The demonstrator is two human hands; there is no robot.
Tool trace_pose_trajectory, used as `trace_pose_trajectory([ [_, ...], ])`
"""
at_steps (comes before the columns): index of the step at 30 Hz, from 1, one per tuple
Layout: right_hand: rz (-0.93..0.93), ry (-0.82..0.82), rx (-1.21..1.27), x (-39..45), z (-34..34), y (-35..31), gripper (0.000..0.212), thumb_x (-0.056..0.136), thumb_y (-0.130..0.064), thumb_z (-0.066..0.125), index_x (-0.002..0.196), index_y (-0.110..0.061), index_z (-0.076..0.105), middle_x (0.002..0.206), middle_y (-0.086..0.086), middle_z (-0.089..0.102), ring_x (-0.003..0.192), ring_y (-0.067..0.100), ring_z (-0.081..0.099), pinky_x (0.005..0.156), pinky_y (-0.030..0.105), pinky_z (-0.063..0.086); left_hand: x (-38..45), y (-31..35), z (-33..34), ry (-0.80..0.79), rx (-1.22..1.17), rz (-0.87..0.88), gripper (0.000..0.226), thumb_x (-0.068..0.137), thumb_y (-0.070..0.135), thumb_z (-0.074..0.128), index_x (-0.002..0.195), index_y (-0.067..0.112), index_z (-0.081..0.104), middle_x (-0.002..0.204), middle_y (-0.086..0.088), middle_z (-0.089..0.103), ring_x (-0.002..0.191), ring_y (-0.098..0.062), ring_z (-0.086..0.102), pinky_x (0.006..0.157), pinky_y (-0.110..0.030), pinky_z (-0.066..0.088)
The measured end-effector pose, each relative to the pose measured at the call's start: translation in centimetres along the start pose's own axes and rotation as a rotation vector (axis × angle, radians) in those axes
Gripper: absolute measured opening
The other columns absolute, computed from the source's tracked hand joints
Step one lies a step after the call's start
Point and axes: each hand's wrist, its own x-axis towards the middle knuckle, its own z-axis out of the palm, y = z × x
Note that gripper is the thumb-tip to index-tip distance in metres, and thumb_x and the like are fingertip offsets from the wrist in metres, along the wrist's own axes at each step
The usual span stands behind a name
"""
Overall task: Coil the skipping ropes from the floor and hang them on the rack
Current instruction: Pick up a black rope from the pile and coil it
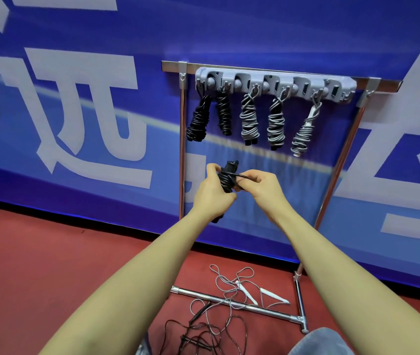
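In front of a blue banner [75, 124] with large pale lettering stands a chrome rack [182, 149], its feet on a red floor [37, 252]. Across the top of the rack runs a grey hook bar [275, 82]. Five coiled ropes hang from it: two black ropes [211, 116] at the left end, three grey ropes [275, 121] to their right. The hook at the right end of the bar looks free.

Below the bar, about level with the middle of the rack, two bare hands hold a black bundle [225, 179] between them. Its long axis stands nearly upright, handle ends pointing up toward the bar. The left hand [212, 190] grips the bundle from the left, fingers curled round it. The right hand [260, 184] pinches the loose cord end, drawn across the bundle from the right.

At the foot of the rack, uncoiled ropes lie tangled on the floor: a grey rope [229, 283] with white handles [274, 295] draped over the base bar, and a black rope [203, 331] nearer the person.

The wrap seems nearly finished. The free hook lies up and to the right of the bundle, on the right hand's side.
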Motion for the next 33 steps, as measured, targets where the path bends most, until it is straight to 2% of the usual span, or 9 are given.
trace_pose_trajectory([
  [2, 0.011, 0.024, -0.035, 0.2, 0.2, 0.0, 0.007, 0.085, -0.01, 0.064, 0.091, -0.011, 0.068, 0.088, 0.006, 0.07, 0.078, 0.013, 0.061, 0.076, 0.031, 0.047, -0.1, 0.0, 0.2, 0.024, -0.073, -0.014, 0.048, 0.071, 0.008, 0.061, 0.105, 0.019, 0.03, 0.097, -0.005, 0.055, 0.092, -0.031, 0.051, 0.069, -0.038, 0.045],
  [5, 0.005, 0.078, 0.029, 0.0, 0.4, -0.3, 0.032, 0.085, -0.004, 0.059, 0.116, -0.016, 0.058, 0.108, 0.001, 0.065, 0.086, 0.007, 0.064, 0.081, 0.026, 0.051, -0.2, 0.1, 0.4, 0.073, -0.019, 0.043, 0.047, 0.076, 0.011, 0.062, 0.111, 0.02, 0.031, 0.106, -0.004, 0.046, 0.099, -0.025, 0.035, 0.073, -0.031, 0.032],
  [9, -0.066, 0.054, 0.085, -0.4, 0.5, -0.9, 0.039, 0.082, 0.009, 0.052, 0.108, -0.018, 0.064, 0.101, -0.002, 0.068, 0.091, 0.001, 0.065, 0.077, 0.015, 0.051, -0.3, 0.3, 0.1, 0.067, 0.166, 0.177, 0.06, 0.08, 0.014, 0.059, 0.132, 0.027, 0.031, 0.099, -0.009, 0.052, 0.094, -0.027, 0.042, 0.071, -0.032, 0.036],
  [12, -0.082, 0.052, 0.053, -0.3, 0.6, -1.0, 0.034, 0.082, 0.008, 0.056, 0.105, -0.015, 0.066, 0.097, 0.0, 0.07, 0.089, 0.007, 0.065, 0.076, 0.017, 0.05, -0.3, 0.7, 0.1, 0.056, 0.239, 0.157, 0.048, 0.078, 0.005, 0.05, 0.122, 0.019, 0.036, 0.1, -0.009, 0.055, 0.091, -0.03, 0.052, 0.061, -0.033, 0.037],
  [16, -0.089, -0.014, 0.056, -0.6, 0.1, -1.0, 0.031, 0.087, 0.005, 0.058, 0.104, -0.019, 0.068, 0.096, -0.004, 0.071, 0.085, -0.001, 0.065, 0.075, 0.014, 0.048, -0.5, 0.9, -0.1, 0.036, 0.313, 0.168, 0.039, 0.075, 0.004, 0.051, 0.109, 0.016, 0.035, 0.091, -0.002, 0.06, 0.08, -0.026, 0.055, 0.054, -0.031, 0.037],
  [21, -0.069, -0.029, 0.081, -0.7, -0.1, -0.6, 0.027, 0.089, 0.0, 0.06, 0.109, -0.017, 0.069, 0.101, -0.001, 0.072, 0.092, 0.003, 0.067, 0.078, 0.015, 0.049, -0.3, 0.9, 0.1, 0.101, 0.433, 0.213, 0.045, 0.085, 0.019, 0.054, 0.125, 0.019, 0.034, 0.092, -0.009, 0.059, 0.083, -0.032, 0.056, 0.06, -0.032, 0.036],
  [26, -0.056, 0.072, 0.04, -0.3, 0.3, -0.2, 0.017, 0.086, -0.013, 0.068, 0.102, -0.016, 0.071, 0.1, 0.003, 0.072, 0.096, 0.016, 0.068, 0.091, 0.035, 0.053, -0.4, 1.1, 0.2, 0.102, 0.438, 0.186, 0.063, 0.087, 0.015, 0.049, 0.143, 0.022, 0.023, 0.091, -0.011, 0.055, 0.074, -0.029, 0.051, 0.061, -0.032, 0.035],
  [30, -0.04, 0.109, 0.03, -0.3, 0.5, -0.1, 0.013, 0.083, -0.015, 0.071, 0.095, -0.009, 0.071, 0.092, 0.005, 0.073, 0.091, 0.018, 0.069, 0.09, 0.038, 0.054, -0.5, 1.1, 0.1, 0.095, 0.454, 0.18, 0.034, 0.087, 0.013, 0.048, 0.119, 0.009, 0.038, 0.091, -0.013, 0.059, 0.077, -0.032, 0.053, 0.058, -0.032, 0.033],
  [33, -0.038, 0.137, 0.009, -0.5, 0.5, -0.1, 0.012, 0.081, -0.016, 0.073, 0.084, -0.007, 0.067, 0.087, 0.01, 0.07, 0.088, 0.026, 0.067, 0.084, 0.038, 0.052, -0.6, 1.0, 0.2, 0.086, 0.438, 0.163, 0.024, 0.086, 0.013, 0.047, 0.108, 0.006, 0.04, 0.092, -0.014, 0.06, 0.078, -0.033, 0.052, 0.058, -0.033, 0.034],
])
